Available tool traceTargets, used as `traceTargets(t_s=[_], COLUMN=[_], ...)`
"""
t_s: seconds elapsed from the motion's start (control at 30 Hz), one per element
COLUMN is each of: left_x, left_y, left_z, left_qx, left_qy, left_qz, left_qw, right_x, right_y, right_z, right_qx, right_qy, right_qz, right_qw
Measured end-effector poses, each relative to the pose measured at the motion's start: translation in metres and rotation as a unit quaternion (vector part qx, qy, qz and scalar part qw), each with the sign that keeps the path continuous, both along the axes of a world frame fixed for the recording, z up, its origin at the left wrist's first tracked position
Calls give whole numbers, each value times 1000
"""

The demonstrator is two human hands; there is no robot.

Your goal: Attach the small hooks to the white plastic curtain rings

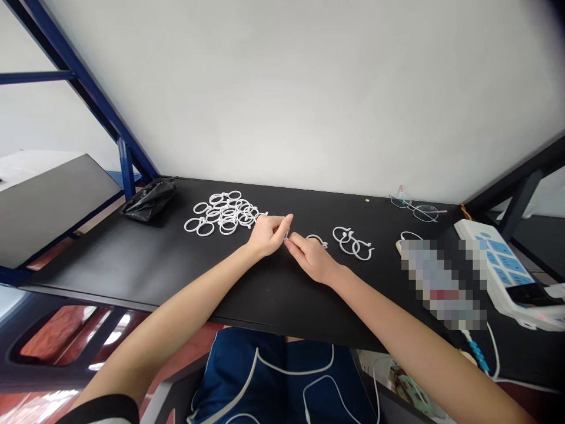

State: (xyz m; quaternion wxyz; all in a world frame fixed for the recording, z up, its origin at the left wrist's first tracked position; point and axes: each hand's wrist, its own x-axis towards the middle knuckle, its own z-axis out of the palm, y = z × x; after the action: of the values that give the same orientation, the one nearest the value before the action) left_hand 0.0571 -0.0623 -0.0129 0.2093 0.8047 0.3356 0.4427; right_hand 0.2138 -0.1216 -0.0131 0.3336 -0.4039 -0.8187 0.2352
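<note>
My left hand and my right hand meet over the middle of the black desk, both closed with thumbs and fingers pinched. A small white bit shows between the fingertips, seemingly part of a white ring; the fingers hide most of it. Left of my left hand lies a heap of white plastic rings with small eyelets, overlapping each other. Just behind my right hand, the arc of another white ring is partly hidden. Several opened white rings, gaps showing at their ends, lie together farther right.
A crumpled black plastic bag sits at the desk's left back. At right are eyeglasses, a blurred phone on a charging cable and a white power strip. The wall rises behind the desk; white cords cross my lap.
</note>
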Motion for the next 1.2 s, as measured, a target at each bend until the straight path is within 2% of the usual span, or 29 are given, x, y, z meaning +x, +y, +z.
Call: traceTargets(t_s=[0.13,0.3,0.4,0.6,0.93,1.03,1.2], left_x=[-7,-21,-26,-25,-26,-26,-27], left_y=[6,24,34,43,42,44,45], left_z=[6,8,3,-12,-13,-14,-14], left_qx=[49,72,85,46,33,46,63], left_qy=[66,133,174,258,240,226,222], left_qz=[9,133,170,135,122,126,132], left_qw=[997,979,966,956,962,965,964], right_x=[0,1,2,1,5,6,7], right_y=[1,2,2,3,7,7,9], right_z=[1,2,2,3,-2,-2,-5], right_qx=[2,52,71,28,77,94,66], right_qy=[-8,-29,-65,-107,-109,-119,-97], right_qz=[-40,-160,-217,-197,-190,-207,-210], right_qw=[999,985,971,974,973,967,971])
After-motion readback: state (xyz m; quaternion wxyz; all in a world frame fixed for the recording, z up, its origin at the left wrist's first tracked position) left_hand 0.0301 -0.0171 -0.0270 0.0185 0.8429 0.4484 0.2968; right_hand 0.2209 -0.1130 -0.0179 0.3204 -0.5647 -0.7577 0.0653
